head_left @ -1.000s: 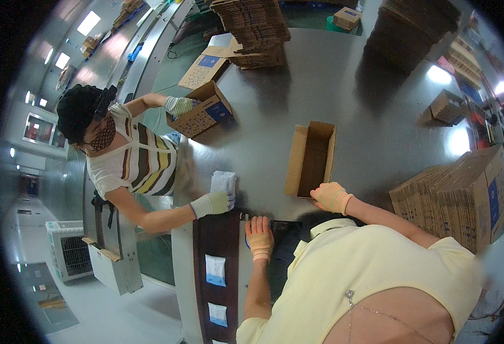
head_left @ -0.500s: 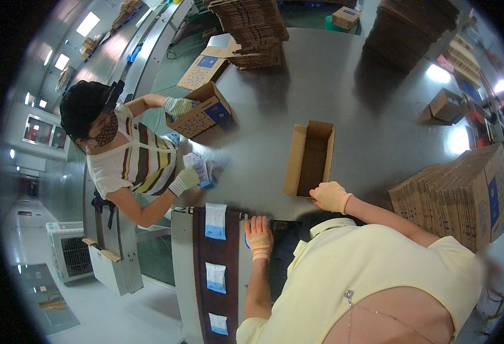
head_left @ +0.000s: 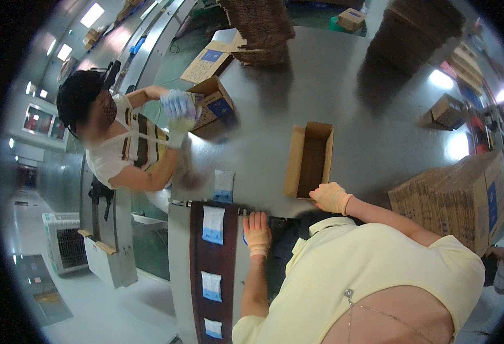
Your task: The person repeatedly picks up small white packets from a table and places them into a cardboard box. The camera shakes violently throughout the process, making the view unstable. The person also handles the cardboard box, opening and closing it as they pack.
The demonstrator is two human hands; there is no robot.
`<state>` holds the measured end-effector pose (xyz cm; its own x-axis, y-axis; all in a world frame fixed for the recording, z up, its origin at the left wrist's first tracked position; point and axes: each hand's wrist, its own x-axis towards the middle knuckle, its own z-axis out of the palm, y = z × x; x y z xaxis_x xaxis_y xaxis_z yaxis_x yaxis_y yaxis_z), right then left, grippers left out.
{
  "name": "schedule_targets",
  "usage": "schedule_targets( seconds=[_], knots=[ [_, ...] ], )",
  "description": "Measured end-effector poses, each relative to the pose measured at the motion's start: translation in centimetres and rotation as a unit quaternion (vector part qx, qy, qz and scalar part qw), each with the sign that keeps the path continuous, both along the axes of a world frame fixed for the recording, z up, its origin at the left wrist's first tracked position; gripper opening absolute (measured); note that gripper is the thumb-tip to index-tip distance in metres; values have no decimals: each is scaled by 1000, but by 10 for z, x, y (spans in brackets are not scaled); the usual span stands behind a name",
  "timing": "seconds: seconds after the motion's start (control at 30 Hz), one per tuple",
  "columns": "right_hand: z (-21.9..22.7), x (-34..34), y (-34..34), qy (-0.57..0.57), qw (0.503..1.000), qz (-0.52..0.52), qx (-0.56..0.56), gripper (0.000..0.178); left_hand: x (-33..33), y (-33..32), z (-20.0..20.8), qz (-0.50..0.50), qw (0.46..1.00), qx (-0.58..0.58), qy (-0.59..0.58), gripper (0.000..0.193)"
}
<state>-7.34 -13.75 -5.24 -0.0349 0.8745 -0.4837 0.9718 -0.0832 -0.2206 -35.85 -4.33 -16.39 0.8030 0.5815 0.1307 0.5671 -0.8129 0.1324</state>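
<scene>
My left hand [head_left: 257, 234], in a pale glove, lies with fingers stretched along the conveyor's right edge at the table's near side. An open cardboard box [head_left: 316, 155] stands on the metal table ahead of me, with one flap folded out to the left. My right hand [head_left: 331, 198], also gloved, has its fingers curled on the near right corner of that box. White-and-blue packets [head_left: 212, 225] lie spaced along the dark conveyor belt [head_left: 234, 275]. One more packet [head_left: 224, 186] rests on the metal table just past the belt's end.
Across on the left, a co-worker [head_left: 143, 137] raises a gloved hand with packets beside another open box [head_left: 214, 109]. Flattened cartons [head_left: 446, 200] are stacked at right, with further stacks [head_left: 260, 28] at the far side. A small box [head_left: 448, 112] sits at the far right.
Packets on the belt have moved toward the table, and one now lies past its end. The co-worker's near hand has risen toward their box. My hands have stayed almost in place.
</scene>
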Motion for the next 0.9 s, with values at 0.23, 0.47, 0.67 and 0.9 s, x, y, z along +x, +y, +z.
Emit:
schedule_targets(
  seconds=[0.23, 0.47, 0.67, 0.9],
  knots=[
    [1, -5, 8, -27, 1000, 7, -5, 21, 3, 0, -6, 40, 999, -23, -22, 58],
    [-2, -2, 5, -19, 1000, 12, 11, 23, -25, -21, 13, 158, 970, -76, -166, 50],
    [-2, -3, 8, -20, 1000, 11, 3, 23, -199, -20, 40, 393, 916, -30, -70, 32],
    [-1, -2, 8, -3, 1000, 6, 20, 21, -348, -45, 75, 561, 749, -224, 274, 34]
  ],
)
